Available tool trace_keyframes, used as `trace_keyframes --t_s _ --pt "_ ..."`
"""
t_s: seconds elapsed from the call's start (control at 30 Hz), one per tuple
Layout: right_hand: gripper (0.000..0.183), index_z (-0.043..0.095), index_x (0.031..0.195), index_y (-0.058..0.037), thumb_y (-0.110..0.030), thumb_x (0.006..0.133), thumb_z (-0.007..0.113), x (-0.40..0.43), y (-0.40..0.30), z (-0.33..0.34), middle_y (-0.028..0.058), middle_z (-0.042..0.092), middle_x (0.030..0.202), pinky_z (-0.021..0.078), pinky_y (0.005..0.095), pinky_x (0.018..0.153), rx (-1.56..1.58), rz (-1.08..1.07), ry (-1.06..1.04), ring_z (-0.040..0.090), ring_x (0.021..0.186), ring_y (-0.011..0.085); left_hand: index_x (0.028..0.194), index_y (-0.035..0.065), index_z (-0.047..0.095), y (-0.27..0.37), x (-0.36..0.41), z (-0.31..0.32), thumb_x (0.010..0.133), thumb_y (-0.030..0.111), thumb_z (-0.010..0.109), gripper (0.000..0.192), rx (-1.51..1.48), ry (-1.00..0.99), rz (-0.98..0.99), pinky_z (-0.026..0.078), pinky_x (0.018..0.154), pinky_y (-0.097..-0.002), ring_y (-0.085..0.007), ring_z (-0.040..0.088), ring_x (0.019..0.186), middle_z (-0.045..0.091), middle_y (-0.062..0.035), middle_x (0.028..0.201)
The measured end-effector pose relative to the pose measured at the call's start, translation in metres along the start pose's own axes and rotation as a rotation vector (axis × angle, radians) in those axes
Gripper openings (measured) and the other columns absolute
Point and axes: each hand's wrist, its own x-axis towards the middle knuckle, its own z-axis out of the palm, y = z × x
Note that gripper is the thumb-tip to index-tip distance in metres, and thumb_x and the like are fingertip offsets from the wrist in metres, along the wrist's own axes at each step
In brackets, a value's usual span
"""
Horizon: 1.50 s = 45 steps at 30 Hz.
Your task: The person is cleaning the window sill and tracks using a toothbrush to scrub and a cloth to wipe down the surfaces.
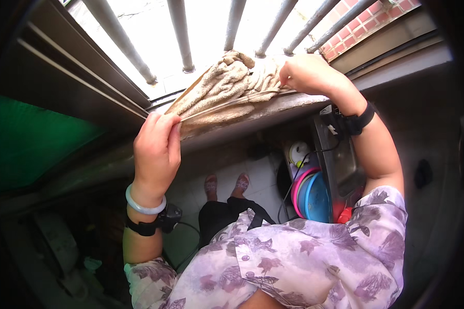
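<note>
A beige terry towel lies bunched in folds on the window sill. With thumb and fingers my left hand pinches its near left corner, and the bound edge is drawn taut toward the right. My right hand is bent over the towel's right end, the fingertips gripping the cloth; part of that grip is hidden by the hand itself. The towel's far side rises in a crumpled heap close to the window bars.
Grey metal bars stand beyond the sill. A dark sliding window frame is at left. Below right are a metal sink, a blue basin and a pink-rimmed basin. A cable hangs near my right arm.
</note>
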Motion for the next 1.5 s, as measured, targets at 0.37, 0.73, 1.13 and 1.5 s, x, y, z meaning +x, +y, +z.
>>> trace_keyframes --t_s 0.37,0.73,1.13,1.5 --pt "0.019 0.07 0.088 -0.0105 -0.012 0.072 0.06 0.041 -0.122 0.035 0.0145 0.068 0.079 0.0523 0.0459 0.073 0.479 -0.113 0.126 0.067 0.08 0.032 0.097 -0.0031 0.057 0.016 -0.021 -0.022 0.087 -0.01 0.054 0.013 0.017 0.134 -0.109 0.047 0.07 -0.0327 -0.0279 0.056 0.076 0.056 -0.0141 0.086" --pt "0.009 0.068 0.068 -0.0068 -0.012 0.07 0.061 0.048 -0.17 0.045 0.0127 0.066 0.069 0.0537 0.0389 0.055 0.397 -0.233 0.521 0.068 0.064 0.0273 0.097 -0.0027 0.058 0.016 -0.013 0.002 0.087 -0.008 0.056 0.012 0.008 0.105 -0.057 0.047 0.069 -0.0327 -0.027 0.057 0.076 0.056 -0.0142 0.086" --pt "0.018 0.075 0.089 -0.0142 -0.017 0.082 0.059 -0.059 0.024 0.046 0.0116 0.07 0.085 0.0529 0.0411 0.074 0.181 0.387 0.225 0.067 0.084 0.0307 0.092 -0.0002 0.06 0.033 0.006 0.028 0.082 -0.006 0.061 0.012 -0.032 -0.016 0.027 0.047 0.065 -0.0366 -0.0321 0.058 0.073 0.057 -0.0151 0.082" --pt "0.016 0.074 0.092 -0.0142 -0.023 0.083 0.064 -0.049 0.036 0.034 0.0108 0.069 0.083 0.0524 0.0391 0.074 0.292 0.225 0.489 0.067 0.083 0.0304 0.088 0.0021 0.062 0.044 0.003 0.046 0.077 -0.003 0.065 0.012 0.035 -0.105 0.085 0.047 0.062 -0.0391 -0.0312 0.058 0.071 0.057 -0.0128 0.079"
